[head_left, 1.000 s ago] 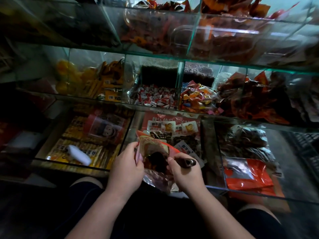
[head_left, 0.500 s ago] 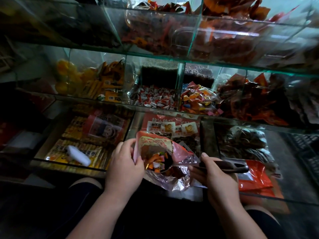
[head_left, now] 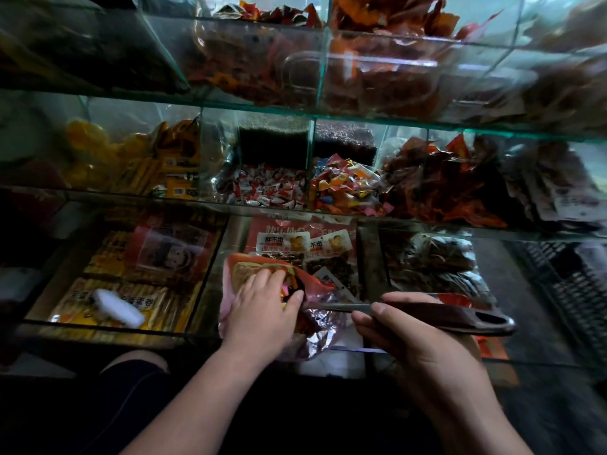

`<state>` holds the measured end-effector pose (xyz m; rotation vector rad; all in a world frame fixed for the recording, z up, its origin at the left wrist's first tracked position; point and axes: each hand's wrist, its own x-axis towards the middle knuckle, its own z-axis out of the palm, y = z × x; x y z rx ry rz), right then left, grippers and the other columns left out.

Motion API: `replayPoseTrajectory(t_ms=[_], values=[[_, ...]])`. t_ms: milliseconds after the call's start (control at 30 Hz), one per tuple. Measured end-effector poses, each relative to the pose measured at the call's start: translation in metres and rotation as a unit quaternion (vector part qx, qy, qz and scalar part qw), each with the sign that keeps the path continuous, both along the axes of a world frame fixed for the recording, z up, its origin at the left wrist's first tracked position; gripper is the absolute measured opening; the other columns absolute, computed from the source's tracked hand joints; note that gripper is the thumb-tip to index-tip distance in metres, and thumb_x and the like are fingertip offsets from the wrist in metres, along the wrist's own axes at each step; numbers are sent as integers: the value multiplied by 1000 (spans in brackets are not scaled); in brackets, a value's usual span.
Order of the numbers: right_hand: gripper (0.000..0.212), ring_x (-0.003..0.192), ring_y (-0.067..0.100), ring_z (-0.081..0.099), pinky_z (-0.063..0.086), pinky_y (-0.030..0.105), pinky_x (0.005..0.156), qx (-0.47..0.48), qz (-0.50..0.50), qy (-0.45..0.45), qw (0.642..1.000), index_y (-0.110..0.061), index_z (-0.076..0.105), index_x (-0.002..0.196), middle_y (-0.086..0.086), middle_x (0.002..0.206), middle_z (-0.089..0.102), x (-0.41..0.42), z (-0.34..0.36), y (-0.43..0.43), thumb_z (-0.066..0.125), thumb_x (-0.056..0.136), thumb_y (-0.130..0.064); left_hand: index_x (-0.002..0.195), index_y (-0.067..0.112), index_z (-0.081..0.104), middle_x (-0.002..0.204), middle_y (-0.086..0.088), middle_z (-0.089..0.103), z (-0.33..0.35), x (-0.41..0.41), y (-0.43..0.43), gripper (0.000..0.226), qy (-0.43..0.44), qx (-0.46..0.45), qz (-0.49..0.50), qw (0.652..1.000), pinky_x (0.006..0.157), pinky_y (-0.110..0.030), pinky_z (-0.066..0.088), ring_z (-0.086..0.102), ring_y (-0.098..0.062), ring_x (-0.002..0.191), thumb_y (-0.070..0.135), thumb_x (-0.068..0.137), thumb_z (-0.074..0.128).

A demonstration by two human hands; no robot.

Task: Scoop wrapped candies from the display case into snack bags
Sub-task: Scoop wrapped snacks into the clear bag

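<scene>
Step in hand: tipping a scoopful into the bag.

Noted left to right along the bottom shelf of the display case [head_left: 295,110]. A white roll-shaped object [head_left: 118,308] lay in the left compartment near its front edge and had no part in the job.

My left hand [head_left: 262,310] gripped the snack bag [head_left: 320,333] at its mouth, fingers curled over the rim. It held the bag over the middle compartment, close to the front glass edge. Coloured wrappers showed inside the mouth, just beside my fingertips.

The scoop [head_left: 437,313] lay roughly level, its front end inside the bag's mouth and its handle running right. My right hand [head_left: 404,343] clasped the handle, fingers wrapped under it. The bowl was hidden, so I could not tell whether it had emptied.

The stock of wrapped candies [head_left: 345,188] sat on the middle shelf, in the compartment above and behind the bag.

Judgement: the next move calls for drawing the scoop out without snagging the foil. After that comes a reach up to that compartment for another load, with my left hand holding the mouth wide.
</scene>
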<state>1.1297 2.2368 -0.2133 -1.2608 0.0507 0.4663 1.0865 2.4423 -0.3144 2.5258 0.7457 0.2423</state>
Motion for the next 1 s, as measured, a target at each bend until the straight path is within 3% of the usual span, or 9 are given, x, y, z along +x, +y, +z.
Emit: replayPoseTrajectory(t_ms=[167,267,400,500,633,767,833,900,1000], values=[[20,85,43,76,63,35,70,37,16,-8,999,-10,77,76,30,80,73,-4,11,-4,79,60,0,119,15,68,130,4,59,4,-1,-3,40,-190,19,35,981,109,-36,40,49,-15,125,42,95,51],[19,83,42,77,62,32,66,68,6,-7,998,-11,75,76,27,77,73,-2,18,0,78,59,-3,113,15,71,125,4,63,20,7,2,30,-240,45,23,969,107,-32,40,52,-13,122,33,94,55],[18,83,39,77,62,30,61,128,-34,19,991,-6,66,81,12,69,72,16,34,5,71,65,-12,116,9,70,128,-6,63,57,42,10,31,-284,50,-28,957,109,-43,44,54,-22,124,26,91,64],[3,84,38,77,64,34,66,172,-91,32,980,-3,62,86,9,68,69,39,45,8,64,86,-4,131,7,60,143,-6,52,87,65,12,43,-349,13,-29,937,113,-27,35,45,-16,133,26,93,67],[9,90,34,78,64,30,71,190,-144,0,971,-5,61,90,5,67,74,75,46,19,58,99,-4,136,9,55,140,-2,52,98,71,9,46,-407,-36,9,913,109,-9,29,44,-6,130,25,94,62],[9,85,23,79,61,25,70,48,-127,-149,979,-12,67,92,6,74,78,112,32,40,64,96,-4,139,17,54,134,10,49,81,64,7,47,-336,-85,25,938,99,5,22,41,-1,126,20,93,65],[9,82,7,76,59,20,74,-143,-94,-343,923,-14,72,90,1,77,77,129,20,42,68,92,-6,139,19,54,135,13,47,73,61,8,48,-317,-96,29,943,95,7,22,41,1,126,19,92,66],[10,85,4,71,56,20,79,-279,-42,-506,815,-13,74,95,-5,88,74,137,15,43,71,89,-6,138,19,55,139,9,47,68,58,9,47,-310,-101,32,945,94,9,21,41,1,127,19,92,66],[14,91,18,70,56,30,84,-330,20,-613,717,-8,73,102,3,98,74,132,17,44,70,88,-5,139,18,54,145,8,43,66,58,11,49,-300,-106,34,948,92,10,18,36,7,127,20,91,66]])
